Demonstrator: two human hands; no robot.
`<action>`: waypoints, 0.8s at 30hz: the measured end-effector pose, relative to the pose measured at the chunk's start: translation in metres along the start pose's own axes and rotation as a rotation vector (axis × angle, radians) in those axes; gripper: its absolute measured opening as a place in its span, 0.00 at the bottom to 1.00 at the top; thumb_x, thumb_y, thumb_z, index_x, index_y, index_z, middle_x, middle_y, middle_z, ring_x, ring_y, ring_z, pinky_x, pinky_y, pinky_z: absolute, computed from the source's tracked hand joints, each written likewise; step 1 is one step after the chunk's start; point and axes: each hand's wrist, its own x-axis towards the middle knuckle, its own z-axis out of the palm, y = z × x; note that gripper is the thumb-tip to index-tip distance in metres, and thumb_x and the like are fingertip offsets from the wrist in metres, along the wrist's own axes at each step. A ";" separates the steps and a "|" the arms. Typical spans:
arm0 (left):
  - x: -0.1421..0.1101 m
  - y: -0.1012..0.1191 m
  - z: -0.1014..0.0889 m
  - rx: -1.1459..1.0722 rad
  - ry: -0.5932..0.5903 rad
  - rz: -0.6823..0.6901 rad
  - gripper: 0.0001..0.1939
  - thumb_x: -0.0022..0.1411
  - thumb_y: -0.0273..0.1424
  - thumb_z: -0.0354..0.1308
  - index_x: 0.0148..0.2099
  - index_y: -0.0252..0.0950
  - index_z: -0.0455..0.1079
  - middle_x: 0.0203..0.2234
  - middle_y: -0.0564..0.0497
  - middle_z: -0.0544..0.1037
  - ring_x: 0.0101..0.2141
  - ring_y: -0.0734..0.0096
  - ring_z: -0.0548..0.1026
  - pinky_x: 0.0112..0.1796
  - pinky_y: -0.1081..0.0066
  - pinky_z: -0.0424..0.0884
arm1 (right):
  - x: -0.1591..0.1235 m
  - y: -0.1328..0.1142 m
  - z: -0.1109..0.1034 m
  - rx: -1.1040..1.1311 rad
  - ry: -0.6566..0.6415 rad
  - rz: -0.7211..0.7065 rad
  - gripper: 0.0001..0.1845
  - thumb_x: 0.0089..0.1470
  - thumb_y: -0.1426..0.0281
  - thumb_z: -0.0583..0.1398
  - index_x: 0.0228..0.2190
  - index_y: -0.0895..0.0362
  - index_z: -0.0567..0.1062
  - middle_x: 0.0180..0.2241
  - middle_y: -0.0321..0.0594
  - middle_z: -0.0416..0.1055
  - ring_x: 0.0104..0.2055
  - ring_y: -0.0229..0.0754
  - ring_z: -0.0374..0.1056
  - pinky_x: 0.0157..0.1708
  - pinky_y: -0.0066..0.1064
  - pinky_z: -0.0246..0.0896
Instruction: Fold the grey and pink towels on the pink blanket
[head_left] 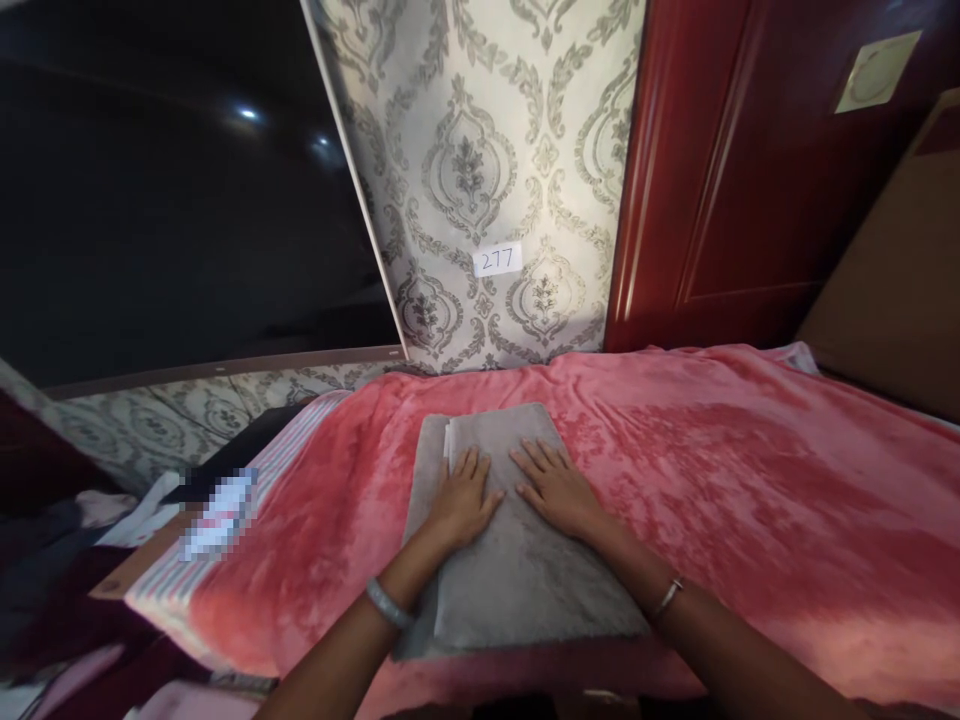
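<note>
A grey towel [517, 580], folded into a long rectangle, lies on a pink-red blanket [750, 470] in front of me. My left hand [461, 500] rests flat on the towel's left half, fingers stretched out and pointing away from me. Just to its right, my right hand [555, 485] also lies flat on the towel with its fingers spread. Neither hand holds anything. Each wrist carries a bangle.
A wall with grey patterned wallpaper and a small label reading 277 [497, 260] stands behind the bed. A dark red door [750, 160] is at the right, a large dark screen [172, 190] at the left. Clothes and a box edge lie low at the left.
</note>
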 end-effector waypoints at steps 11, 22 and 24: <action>0.029 -0.019 0.021 -0.005 0.262 -0.194 0.33 0.68 0.44 0.50 0.68 0.31 0.58 0.71 0.32 0.49 0.70 0.43 0.47 0.65 0.49 0.51 | -0.001 -0.001 0.000 0.021 -0.017 0.027 0.32 0.66 0.58 0.51 0.68 0.47 0.55 0.71 0.38 0.43 0.72 0.53 0.40 0.68 0.51 0.37; 0.067 -0.050 -0.013 -0.290 0.312 -0.458 0.22 0.67 0.30 0.48 0.60 0.32 0.67 0.55 0.38 0.76 0.54 0.60 0.74 0.52 0.65 0.68 | -0.001 0.001 -0.004 0.088 -0.004 0.017 0.32 0.66 0.57 0.50 0.68 0.48 0.56 0.71 0.40 0.42 0.72 0.54 0.38 0.68 0.52 0.35; 0.077 -0.056 -0.018 -0.298 0.280 -0.481 0.17 0.66 0.27 0.48 0.52 0.32 0.73 0.48 0.40 0.80 0.49 0.60 0.77 0.47 0.67 0.70 | -0.001 0.002 -0.001 0.101 0.005 0.006 0.32 0.66 0.57 0.50 0.68 0.48 0.56 0.71 0.40 0.43 0.72 0.54 0.39 0.68 0.53 0.35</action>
